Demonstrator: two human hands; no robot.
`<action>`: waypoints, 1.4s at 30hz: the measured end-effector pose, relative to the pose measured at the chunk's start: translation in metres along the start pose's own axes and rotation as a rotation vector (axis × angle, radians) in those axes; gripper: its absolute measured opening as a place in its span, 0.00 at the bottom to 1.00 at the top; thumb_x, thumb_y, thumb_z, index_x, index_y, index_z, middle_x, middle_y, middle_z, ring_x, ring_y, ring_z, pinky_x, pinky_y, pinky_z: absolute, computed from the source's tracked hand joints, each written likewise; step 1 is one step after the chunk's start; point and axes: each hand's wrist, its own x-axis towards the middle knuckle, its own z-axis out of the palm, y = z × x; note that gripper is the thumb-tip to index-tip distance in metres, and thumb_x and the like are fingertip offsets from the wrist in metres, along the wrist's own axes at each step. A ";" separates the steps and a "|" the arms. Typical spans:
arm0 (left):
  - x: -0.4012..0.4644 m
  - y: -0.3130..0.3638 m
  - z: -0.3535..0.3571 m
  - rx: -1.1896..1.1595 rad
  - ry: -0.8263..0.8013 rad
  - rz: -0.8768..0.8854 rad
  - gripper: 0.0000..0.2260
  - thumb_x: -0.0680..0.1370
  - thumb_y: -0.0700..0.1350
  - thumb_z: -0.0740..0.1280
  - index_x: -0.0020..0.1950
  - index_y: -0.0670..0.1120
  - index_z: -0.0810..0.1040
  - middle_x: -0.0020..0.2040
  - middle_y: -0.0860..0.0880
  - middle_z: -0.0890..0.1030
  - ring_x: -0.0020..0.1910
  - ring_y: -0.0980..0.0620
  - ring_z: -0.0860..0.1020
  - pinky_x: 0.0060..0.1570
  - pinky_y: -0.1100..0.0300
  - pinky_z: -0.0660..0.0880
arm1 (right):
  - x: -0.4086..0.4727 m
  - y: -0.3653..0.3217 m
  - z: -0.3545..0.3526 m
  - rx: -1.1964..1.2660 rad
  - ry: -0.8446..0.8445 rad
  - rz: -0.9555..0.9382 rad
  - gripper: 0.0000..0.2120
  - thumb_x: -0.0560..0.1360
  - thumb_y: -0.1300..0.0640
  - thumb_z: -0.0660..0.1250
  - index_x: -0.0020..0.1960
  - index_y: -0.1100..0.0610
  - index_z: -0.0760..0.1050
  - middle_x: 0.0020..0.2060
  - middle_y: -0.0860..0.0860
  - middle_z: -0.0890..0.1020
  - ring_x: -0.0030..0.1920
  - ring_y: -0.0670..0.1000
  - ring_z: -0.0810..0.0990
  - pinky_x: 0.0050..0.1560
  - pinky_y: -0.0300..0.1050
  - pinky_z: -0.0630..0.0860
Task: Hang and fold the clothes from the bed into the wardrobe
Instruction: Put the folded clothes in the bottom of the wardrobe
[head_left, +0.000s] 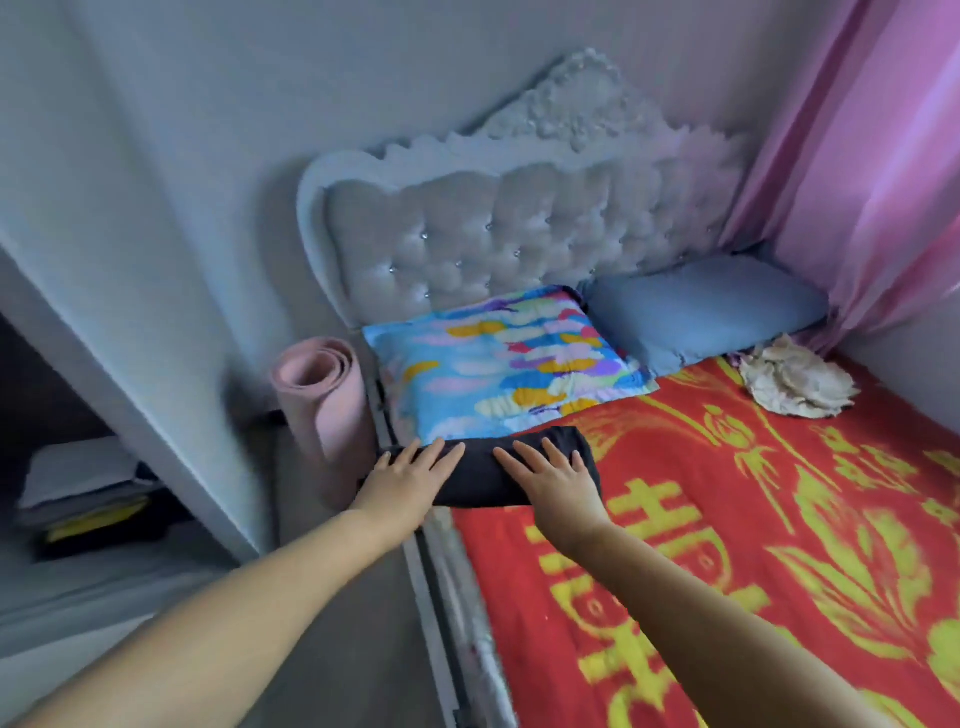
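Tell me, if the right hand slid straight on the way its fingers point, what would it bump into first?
Probably the colourful pillow. The right hand lies flat on the folded dark garment, fingers aimed toward the head of the bed, and the pillow lies just beyond the garment's far edge. Depth is hard to judge.

bed (675, 519) with red and yellow patterned cover, folded dark garment (488, 470) at its near edge, multicoloured pillow (498, 364), blue pillow (701, 306), crumpled pale cloth (795, 382)

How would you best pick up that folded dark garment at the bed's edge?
Probably by its two short ends, coming from above. The dark garment lies as a flat, long bundle, with the left hand and right hand resting flat on it, so sliding fingers under each end should keep the fold.
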 end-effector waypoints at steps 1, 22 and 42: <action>-0.016 -0.019 0.000 -0.006 0.008 -0.049 0.35 0.78 0.33 0.55 0.79 0.52 0.43 0.79 0.49 0.49 0.77 0.44 0.53 0.71 0.47 0.59 | 0.009 -0.020 -0.005 -0.010 -0.001 -0.054 0.37 0.77 0.67 0.56 0.78 0.45 0.43 0.77 0.48 0.53 0.77 0.59 0.51 0.73 0.62 0.55; -0.396 -0.437 0.081 -0.061 -0.010 -0.638 0.37 0.74 0.30 0.59 0.79 0.50 0.48 0.77 0.44 0.58 0.72 0.42 0.64 0.65 0.47 0.67 | 0.118 -0.585 -0.039 -0.094 -0.066 -0.715 0.38 0.78 0.67 0.58 0.78 0.45 0.42 0.77 0.50 0.53 0.77 0.59 0.51 0.73 0.63 0.53; -0.256 -0.736 0.197 -0.068 -0.207 -0.545 0.36 0.68 0.37 0.71 0.75 0.51 0.64 0.67 0.42 0.72 0.60 0.41 0.76 0.55 0.47 0.75 | 0.414 -0.739 0.059 0.027 -0.236 -0.641 0.39 0.76 0.66 0.57 0.78 0.43 0.44 0.77 0.49 0.55 0.76 0.55 0.53 0.74 0.57 0.55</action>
